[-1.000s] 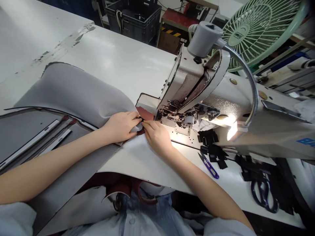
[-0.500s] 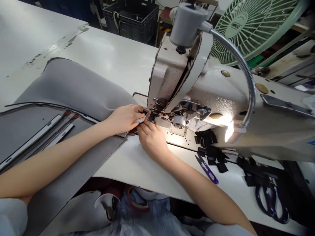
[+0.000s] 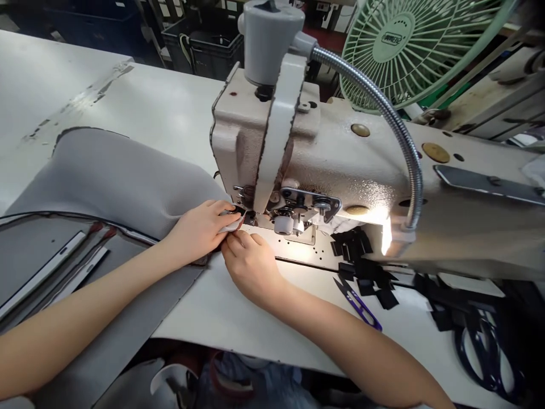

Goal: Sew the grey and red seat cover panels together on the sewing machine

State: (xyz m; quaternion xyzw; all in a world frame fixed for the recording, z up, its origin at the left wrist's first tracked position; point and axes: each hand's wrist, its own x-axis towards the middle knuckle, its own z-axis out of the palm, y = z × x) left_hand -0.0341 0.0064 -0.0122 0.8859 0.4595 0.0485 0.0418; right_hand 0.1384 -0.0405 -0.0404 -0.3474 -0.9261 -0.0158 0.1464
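Cloth (image 3: 123, 176), gray, spread on the bench (image 3: 170, 113) to the left of both hands, bulging up beyond the left wrist; its worked corner lies at the fingertips, just beside the lower front of the sewing machine (image 3: 323, 153). Left hand (image 3: 206, 227): fingers bent and nearly closed, a fold of cloth pinched between thumb and fingers. Right hand (image 3: 251, 267): fingers curled in, tips at the near edge of the same corner, touching the left fingertips or very close to them; whether it grips or only presses, cannot tell. White strips (image 3: 46, 272) lie on the cloth left of the left forearm. To the right of the right hand: black pieces (image 3: 366, 272) in a loose heap, snips (image 3: 360, 304) just beside them, scissors (image 3: 487, 363) farther off. Lit lamp (image 3: 387, 238) also right of the hands; fan (image 3: 395, 51) well beyond them. Step in hand, as judged: lining up the corner by hand at the machine. Next move seems to call for layers held flat and even, left pinch firm, right fingertips guiding the edge, all fingers clear of the needle area. Needle itself: not made out.
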